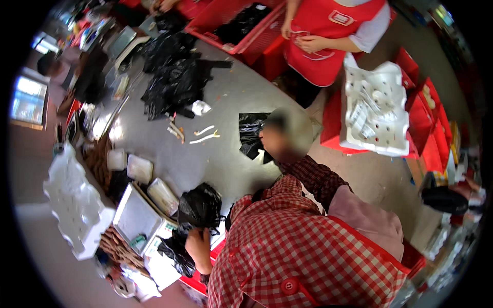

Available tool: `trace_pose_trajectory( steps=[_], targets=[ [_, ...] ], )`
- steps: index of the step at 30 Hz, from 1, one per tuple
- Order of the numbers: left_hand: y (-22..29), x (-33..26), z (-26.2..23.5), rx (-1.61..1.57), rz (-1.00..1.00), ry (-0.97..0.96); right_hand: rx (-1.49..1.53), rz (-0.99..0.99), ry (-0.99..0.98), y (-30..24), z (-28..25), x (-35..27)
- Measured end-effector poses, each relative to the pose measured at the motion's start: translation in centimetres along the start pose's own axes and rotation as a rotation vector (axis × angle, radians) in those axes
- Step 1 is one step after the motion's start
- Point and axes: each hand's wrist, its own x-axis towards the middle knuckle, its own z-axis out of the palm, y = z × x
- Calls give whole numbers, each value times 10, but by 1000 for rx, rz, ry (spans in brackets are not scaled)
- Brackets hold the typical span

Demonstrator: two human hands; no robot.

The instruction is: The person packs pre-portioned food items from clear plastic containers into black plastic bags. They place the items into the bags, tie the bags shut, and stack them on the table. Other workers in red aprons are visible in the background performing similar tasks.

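Apparently steadying a bulging black plastic bag (199, 206).
Grasping it with left hand (198, 250); touching flat black plastic bag (250, 129) with right hand (263, 138), cannot tell whether clenching; probably needing steady support.

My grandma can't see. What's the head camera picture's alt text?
A left hand grips a bulging black bag at a grey table; the right hand, blurred, is by a flatter black bag. Someone in a red apron stands nearby.

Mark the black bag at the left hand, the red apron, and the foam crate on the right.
Black bag (199, 206): head view, bulging upper part.
Red apron (321, 68): head view, lower front.
Foam crate (379, 143): head view, lower side wall.
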Motion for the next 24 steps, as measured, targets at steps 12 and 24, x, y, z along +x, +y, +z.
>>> trace_pose_trajectory(
  steps=[12,24],
  targets=[
    [51,40,-25,-961,-197,-54,1158,-502,-153,-84,-54,-10],
    [88,98,17,-1711,-229,-54,1998,74,-797,-134,-94,-50]
  ],
)
